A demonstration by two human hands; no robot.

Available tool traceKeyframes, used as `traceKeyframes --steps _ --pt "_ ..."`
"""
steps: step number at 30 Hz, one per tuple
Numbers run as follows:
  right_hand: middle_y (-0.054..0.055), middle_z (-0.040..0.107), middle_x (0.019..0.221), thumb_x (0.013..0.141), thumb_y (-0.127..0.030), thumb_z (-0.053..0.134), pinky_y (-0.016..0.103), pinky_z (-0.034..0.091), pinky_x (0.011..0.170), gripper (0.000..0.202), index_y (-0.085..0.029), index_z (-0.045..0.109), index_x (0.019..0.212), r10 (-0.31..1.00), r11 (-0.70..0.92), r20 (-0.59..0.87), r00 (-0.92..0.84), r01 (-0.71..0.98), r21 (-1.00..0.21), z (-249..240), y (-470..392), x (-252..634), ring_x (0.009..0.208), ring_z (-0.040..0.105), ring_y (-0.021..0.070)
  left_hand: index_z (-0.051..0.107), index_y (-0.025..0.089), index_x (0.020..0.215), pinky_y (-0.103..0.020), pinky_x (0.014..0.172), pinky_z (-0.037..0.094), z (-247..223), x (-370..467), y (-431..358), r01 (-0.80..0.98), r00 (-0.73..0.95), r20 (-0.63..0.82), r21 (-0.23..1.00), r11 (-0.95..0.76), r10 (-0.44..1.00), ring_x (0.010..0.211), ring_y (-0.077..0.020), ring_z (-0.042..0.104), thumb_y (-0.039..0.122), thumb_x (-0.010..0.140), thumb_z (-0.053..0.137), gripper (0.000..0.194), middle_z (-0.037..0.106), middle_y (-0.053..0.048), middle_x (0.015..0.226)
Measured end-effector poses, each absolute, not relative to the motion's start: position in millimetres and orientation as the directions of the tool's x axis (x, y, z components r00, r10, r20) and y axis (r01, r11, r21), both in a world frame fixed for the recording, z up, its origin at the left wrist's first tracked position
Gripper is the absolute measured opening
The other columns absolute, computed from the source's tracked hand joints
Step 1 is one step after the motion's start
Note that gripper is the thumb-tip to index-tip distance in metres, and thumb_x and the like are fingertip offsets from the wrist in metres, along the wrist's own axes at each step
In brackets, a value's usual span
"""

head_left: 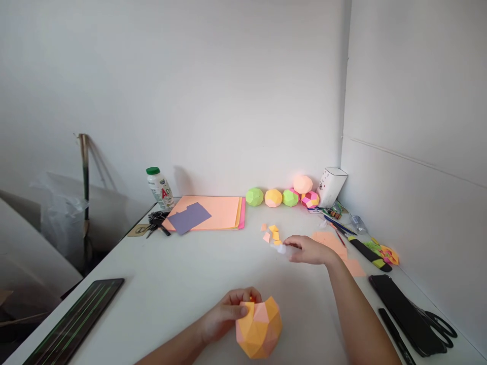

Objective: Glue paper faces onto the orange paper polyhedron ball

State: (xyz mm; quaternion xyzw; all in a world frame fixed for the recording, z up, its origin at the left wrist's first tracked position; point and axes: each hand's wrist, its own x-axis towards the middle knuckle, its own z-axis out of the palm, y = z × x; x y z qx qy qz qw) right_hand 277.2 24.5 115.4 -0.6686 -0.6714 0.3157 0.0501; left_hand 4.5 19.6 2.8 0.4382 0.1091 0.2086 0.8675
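My left hand pinches the upper rim of a faceted paper ball, made of orange and pink pieces, near the table's front edge. At its top the ball has an opening with a few edges standing up. Farther forward, my right hand is closed around a small translucent white bottle, which lies low over the table with its tip to the left. The fingers partly cover the bottle. Just beyond the tip lie several small orange paper pieces and pink paper pieces.
Finished paper balls line the back wall beside coloured sheets with a purple piece on top. A bottle and keys stand back left. On the right are a cutter, scissors and a black case.
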Motion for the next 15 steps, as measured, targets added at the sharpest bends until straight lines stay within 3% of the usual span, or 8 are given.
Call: traceKeyframes --steps 5,7,11,15 --pt "0.002 0.063 0.113 0.074 -0.031 0.068 0.031 0.044 0.085 0.035 -0.024 0.062 0.108 0.873 0.159 -0.222 -0.435 0.684 -0.712 138.5 8.4 250.6 0.105 0.055 0.0217 0.058 0.013 0.068 -0.025 0.064 0.034 3.6 2.1 21.2 -0.237 0.899 -0.012 0.828 0.509 0.439 0.070 -0.0131 0.050 0.038 0.068 0.073 0.029 0.052 -0.003 0.086" --pt "0.003 0.063 0.108 0.073 -0.033 0.070 0.031 0.044 0.083 0.032 -0.023 0.061 0.103 0.873 0.192 -0.178 -0.455 0.654 -0.731 142.5 3.6 244.6 0.101 0.056 0.0217 0.060 0.013 0.076 -0.024 0.062 0.033 4.4 1.7 21.4 -0.222 0.905 -0.025 0.825 0.520 0.425 0.067 -0.0122 0.048 0.036 0.069 0.073 0.027 0.053 -0.002 0.078" --pt "0.003 0.060 0.099 0.070 -0.039 0.073 0.028 0.046 0.071 0.037 -0.022 0.057 0.097 0.904 0.193 -0.118 -0.412 0.636 -0.747 146.2 -4.4 240.8 0.087 0.056 0.0197 0.048 0.013 0.061 -0.024 0.065 0.034 5.5 2.5 21.4 -0.256 0.894 -0.006 0.813 0.523 0.447 0.073 -0.0134 0.049 0.035 0.065 0.076 0.035 0.054 -0.003 0.086" --pt "0.002 0.057 0.090 0.069 -0.043 0.074 0.024 0.043 0.058 0.038 -0.022 0.054 0.093 0.918 0.172 -0.093 -0.386 0.597 -0.783 148.7 -7.9 240.7 0.071 0.052 0.0151 0.046 0.014 0.061 -0.025 0.068 0.035 7.9 3.0 21.3 -0.262 0.901 0.017 0.817 0.514 0.433 0.074 -0.0137 0.049 0.034 0.066 0.075 0.036 0.054 -0.003 0.084"
